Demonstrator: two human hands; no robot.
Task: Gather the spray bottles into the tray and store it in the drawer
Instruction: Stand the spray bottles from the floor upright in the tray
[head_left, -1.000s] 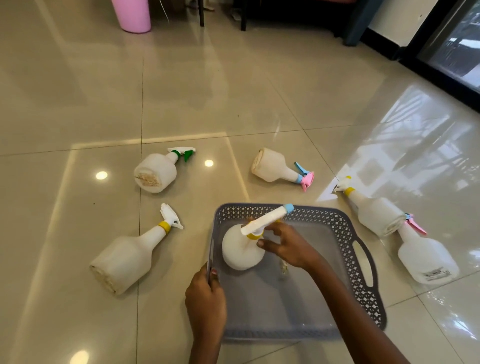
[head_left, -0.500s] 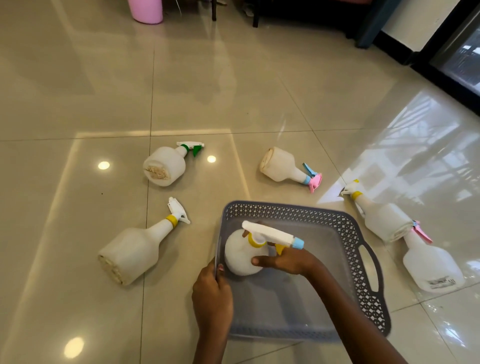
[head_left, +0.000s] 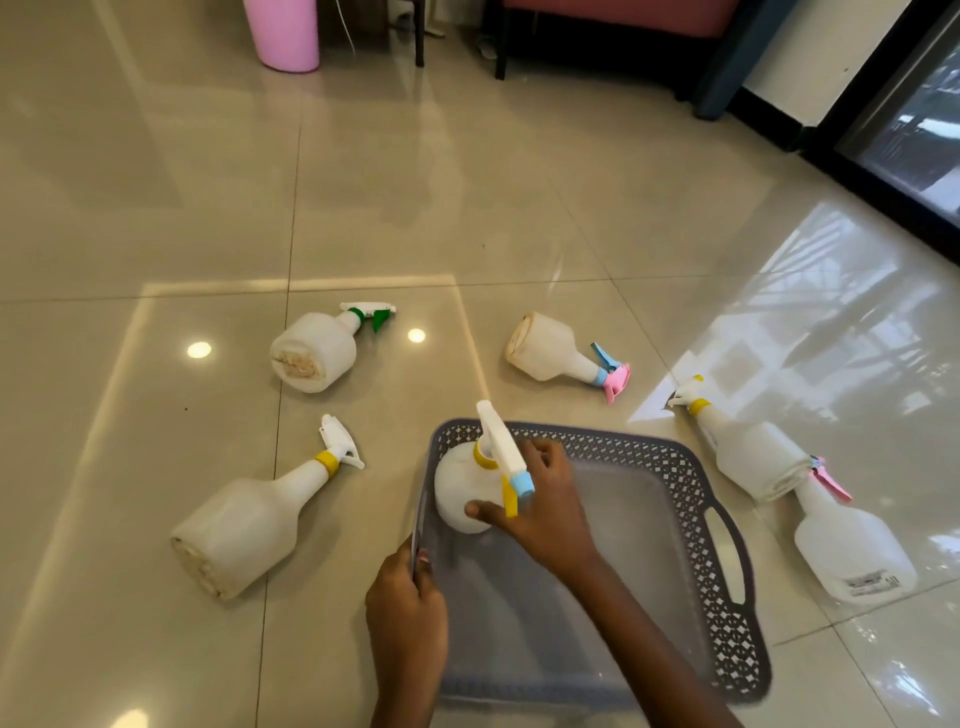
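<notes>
A: Head view, from the left: two spray bottles lie on the floor (head_left: 156, 208), a yellow-collar bottle (head_left: 249, 525) and a green-nozzle bottle (head_left: 317, 351). Why is the left hand (head_left: 408, 608) pinched shut on the tray (head_left: 722, 571)?

B: Most likely to stop it sliding on the shiny tiles.

A: And the right hand (head_left: 540, 504)?

B: It wraps around the blue-tipped bottle (head_left: 467, 488), standing it up in the tray's far left corner, probably to leave room.

A: More to the right?

B: Yes: a pink-nozzle bottle (head_left: 553, 348), then two bottles (head_left: 748, 457) touching, all on the floor.
</notes>
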